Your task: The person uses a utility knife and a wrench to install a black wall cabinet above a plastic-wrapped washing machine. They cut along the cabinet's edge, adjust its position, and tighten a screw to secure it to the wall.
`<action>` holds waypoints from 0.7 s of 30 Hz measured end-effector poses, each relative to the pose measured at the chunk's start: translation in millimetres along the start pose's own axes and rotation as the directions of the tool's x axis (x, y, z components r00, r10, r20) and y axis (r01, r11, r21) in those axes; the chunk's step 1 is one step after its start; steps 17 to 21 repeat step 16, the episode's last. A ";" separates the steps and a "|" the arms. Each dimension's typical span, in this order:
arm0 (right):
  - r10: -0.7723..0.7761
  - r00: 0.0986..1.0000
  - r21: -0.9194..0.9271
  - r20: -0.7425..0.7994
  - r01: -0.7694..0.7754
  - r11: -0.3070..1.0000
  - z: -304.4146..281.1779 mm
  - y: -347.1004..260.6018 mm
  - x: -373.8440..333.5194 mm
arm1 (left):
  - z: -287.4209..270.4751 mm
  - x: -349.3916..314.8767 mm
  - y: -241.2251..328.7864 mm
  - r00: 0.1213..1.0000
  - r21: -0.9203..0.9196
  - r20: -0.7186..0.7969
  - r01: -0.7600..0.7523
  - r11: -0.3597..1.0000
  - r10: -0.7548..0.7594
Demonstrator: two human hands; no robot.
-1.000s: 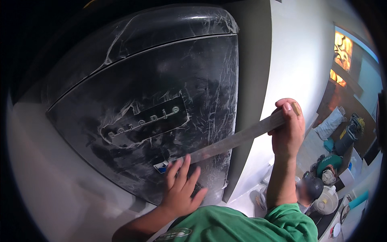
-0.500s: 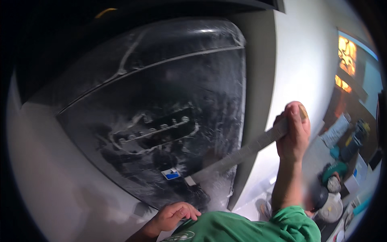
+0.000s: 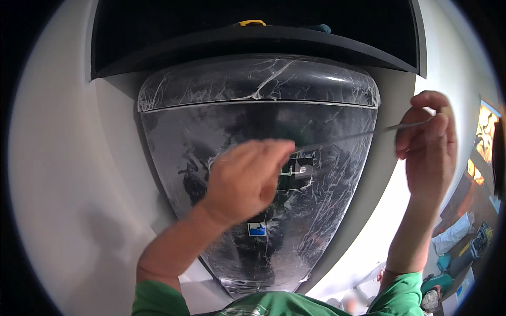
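Observation:
A long thin grey strip (image 3: 403,126), turned edge-on and slightly bowed, stretches between my hands. My right hand (image 3: 429,145) pinches one end between thumb and fingers at the right. At the other end, the closed fingers of my left hand (image 3: 242,179) hold the strip, though motion blurs them. Behind it stands a black appliance (image 3: 334,131) wrapped in wrinkled clear film. My left hand covers part of its dark panel (image 3: 303,179), which bears a row of small marks. Below the panel is a blue and white sticker (image 3: 257,229).
A dark shelf (image 3: 253,42) juts out above the appliance, with a yellow object (image 3: 252,23) and a bluish one (image 3: 322,28) on it. Pale walls (image 3: 63,158) flank the recess. Bags and assorted items (image 3: 453,234) lie at the far right.
My left hand has risen from low down to the strip's end. The strip has turned from broad side to edge-on and now lies more level. My view has swung round to face the appliance squarely.

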State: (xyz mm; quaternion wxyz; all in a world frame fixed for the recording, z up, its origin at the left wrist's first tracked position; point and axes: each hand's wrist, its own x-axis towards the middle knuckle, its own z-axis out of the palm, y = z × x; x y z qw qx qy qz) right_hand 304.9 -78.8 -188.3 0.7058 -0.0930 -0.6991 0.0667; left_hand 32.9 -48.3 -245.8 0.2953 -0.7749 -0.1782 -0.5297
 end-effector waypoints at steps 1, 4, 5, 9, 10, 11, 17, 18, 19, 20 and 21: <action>-0.048 0.996 -0.072 0.073 0.054 0.996 -11.8 -2.5 11.2 | -7.0 14.0 -4.6 0.999 -0.036 -0.008 0.041 0.998 -0.042; -0.101 0.982 -0.392 0.158 0.156 0.907 -27.5 -21.0 44.3 | -23.2 51.4 -19.2 0.998 0.066 -0.056 -0.035 0.997 0.038; -0.108 0.979 -0.517 0.171 0.182 0.836 -34.3 -24.5 54.4 | -29.4 62.8 -23.1 0.996 0.130 -0.063 -0.059 0.990 0.067; -0.313 0.887 -0.792 0.340 0.449 0.413 -36.5 -15.5 78.7 | -51.8 90.1 -45.9 0.978 0.400 -0.062 -0.160 0.902 0.201; -0.390 0.799 -0.793 0.457 0.565 0.229 -32.5 -17.1 80.0 | -59.3 95.3 -47.7 0.975 0.471 -0.021 -0.186 0.862 0.222; -0.373 0.765 -0.782 0.525 0.607 0.145 -28.5 -21.6 78.8 | -63.8 104.3 -49.7 0.969 0.523 0.023 -0.223 0.823 0.248; -0.116 0.792 -0.743 0.600 0.605 0.286 22.1 -39.0 84.8 | -76.9 142.6 -9.2 0.930 0.716 0.268 -0.367 0.594 0.251; -0.116 0.792 -0.743 0.600 0.605 0.286 22.1 -39.0 84.8 | -76.9 142.6 -9.2 0.930 0.716 0.268 -0.367 0.594 0.251; -0.116 0.792 -0.743 0.600 0.605 0.286 22.1 -39.0 84.8 | -76.9 142.6 -9.2 0.930 0.716 0.268 -0.367 0.594 0.251; -0.116 0.792 -0.743 0.600 0.605 0.286 22.1 -39.0 84.8 | -76.9 142.6 -9.2 0.930 0.716 0.268 -0.367 0.594 0.251; -0.116 0.792 -0.743 0.600 0.605 0.286 22.1 -39.0 84.8 | -76.9 142.6 -9.2 0.930 0.716 0.268 -0.367 0.594 0.251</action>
